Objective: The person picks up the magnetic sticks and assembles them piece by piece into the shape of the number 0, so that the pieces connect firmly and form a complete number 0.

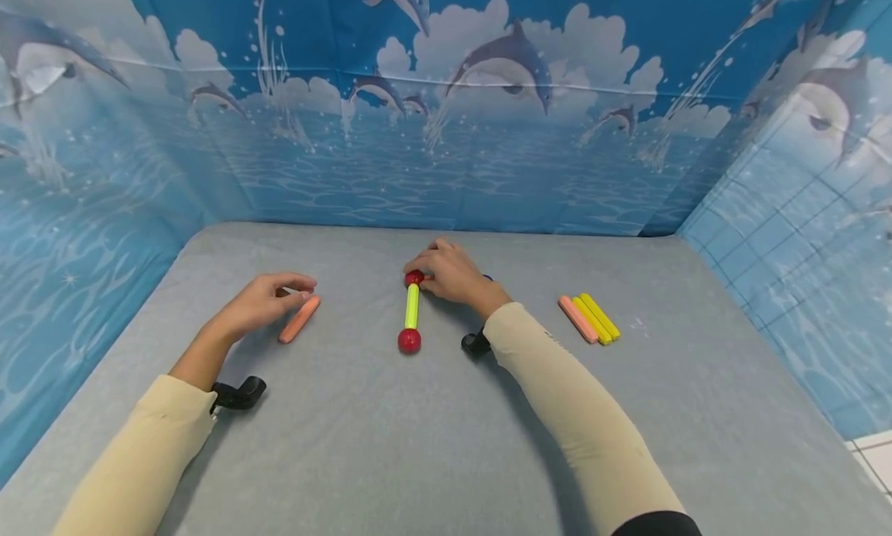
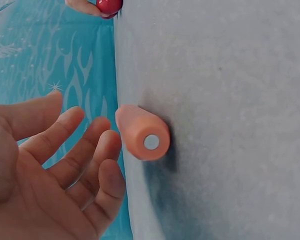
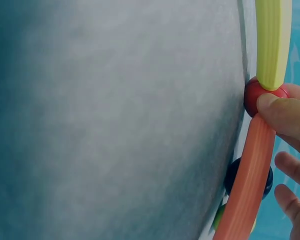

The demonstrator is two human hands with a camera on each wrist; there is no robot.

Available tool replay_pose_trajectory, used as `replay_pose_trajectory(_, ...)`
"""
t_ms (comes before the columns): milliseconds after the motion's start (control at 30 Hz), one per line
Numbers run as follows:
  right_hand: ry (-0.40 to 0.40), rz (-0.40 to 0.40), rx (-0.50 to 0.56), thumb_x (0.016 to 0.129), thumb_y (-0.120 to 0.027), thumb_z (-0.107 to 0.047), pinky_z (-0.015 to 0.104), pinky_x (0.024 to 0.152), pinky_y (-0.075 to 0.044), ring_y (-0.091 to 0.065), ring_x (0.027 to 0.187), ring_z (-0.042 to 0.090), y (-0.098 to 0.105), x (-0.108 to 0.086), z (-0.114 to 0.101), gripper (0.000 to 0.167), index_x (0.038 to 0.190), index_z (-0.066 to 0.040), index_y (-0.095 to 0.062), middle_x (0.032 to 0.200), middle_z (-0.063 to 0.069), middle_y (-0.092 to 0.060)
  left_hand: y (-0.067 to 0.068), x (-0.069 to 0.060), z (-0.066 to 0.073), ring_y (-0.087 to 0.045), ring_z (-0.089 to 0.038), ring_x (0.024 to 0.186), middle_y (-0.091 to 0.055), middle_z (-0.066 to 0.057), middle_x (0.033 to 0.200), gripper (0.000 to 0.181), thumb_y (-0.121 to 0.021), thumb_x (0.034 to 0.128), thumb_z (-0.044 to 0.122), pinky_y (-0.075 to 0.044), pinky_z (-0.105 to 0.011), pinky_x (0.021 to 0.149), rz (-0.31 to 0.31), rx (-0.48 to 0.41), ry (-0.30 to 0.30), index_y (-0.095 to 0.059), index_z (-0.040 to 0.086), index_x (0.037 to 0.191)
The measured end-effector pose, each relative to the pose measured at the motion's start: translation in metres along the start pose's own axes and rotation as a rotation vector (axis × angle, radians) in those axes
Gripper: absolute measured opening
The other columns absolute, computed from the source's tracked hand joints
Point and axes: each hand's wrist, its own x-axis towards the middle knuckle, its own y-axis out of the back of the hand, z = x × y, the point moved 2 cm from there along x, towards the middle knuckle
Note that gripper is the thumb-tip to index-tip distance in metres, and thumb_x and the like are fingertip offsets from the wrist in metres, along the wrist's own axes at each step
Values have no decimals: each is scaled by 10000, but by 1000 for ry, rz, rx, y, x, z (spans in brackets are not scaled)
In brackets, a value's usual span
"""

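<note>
My right hand (image 1: 453, 274) pinches the far red ball (image 1: 413, 277) between thumb and fingers. A yellow-green rod (image 1: 412, 307) runs from that ball to a nearer red ball (image 1: 409, 341) on the table. In the right wrist view, an orange rod (image 3: 252, 170) also meets the pinched ball; the head view hides it behind my hand and forearm. My left hand (image 1: 268, 300) hovers beside another orange rod (image 1: 300, 319), fingers loosely bent and holding nothing. The left wrist view shows a round silvery disc in the end of this orange rod (image 2: 147, 135), apart from the fingers.
To the right lie a salmon rod (image 1: 578, 319) and two yellow rods (image 1: 595, 319), side by side. Behind the orange rod in the right wrist view are a dark blue ball (image 3: 233, 175) and a partly hidden green thing (image 3: 219, 216). A dolphin-print curtain (image 1: 446, 172) borders the grey-covered table (image 1: 362, 443).
</note>
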Motion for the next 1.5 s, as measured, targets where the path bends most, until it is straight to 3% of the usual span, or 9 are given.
replay_pose_trajectory(167,-8,3,11,918,-716,-191,445,987,-409,-492,1225,249,-1,2,1,351,1262,-256,-696,1277,-18,-697,-3,3,-3,-563,-335,1212,-526,-186,1447,446,-503,1037,298,-486,-403,864,6,8,13,-514,94,1433)
replay_pose_trajectory(567,-85,-1,122,926,-706,-209,433,990,-379,-463,1237,241,-4,10,5,313,1237,-243,-710,1208,-23,-697,-8,6,-5,-513,-414,1274,-496,-228,1449,463,-503,1036,296,-482,-524,938,22,82,32,-498,70,1439)
replay_pose_trajectory(767,-100,-8,129,930,-701,-207,437,1029,-368,-436,1290,247,-4,11,6,328,1256,-246,-700,1235,-17,-683,-8,6,-2,-586,-395,1136,-576,-266,1326,454,-526,1007,244,-503,-450,821,36,200,50,-520,26,1405)
replay_pose_trajectory(1000,-98,4,145,939,-689,-212,436,1024,-353,-434,1279,241,-5,11,6,307,1243,-256,-705,1236,-16,-684,-11,6,-3,-611,-209,814,-621,-252,1223,451,-577,979,209,-457,-299,640,-16,224,60,-537,14,1384)
replay_pose_trajectory(1300,-97,-5,135,951,-673,-230,440,1030,-349,-427,1290,244,-6,11,4,289,1235,-272,-704,1225,-24,-684,-16,3,3,-608,-175,727,-634,-250,1206,463,-569,970,209,-470,-298,591,-41,265,67,-534,7,1385)
replay_pose_trajectory(1500,-104,-2,127,942,-685,-216,442,1026,-358,-435,1287,251,-5,9,4,298,1236,-263,-705,1228,-15,-687,-23,2,10,-618,-231,869,-617,-244,1241,446,-597,946,180,-485,-318,667,-114,288,89,-557,21,1361)
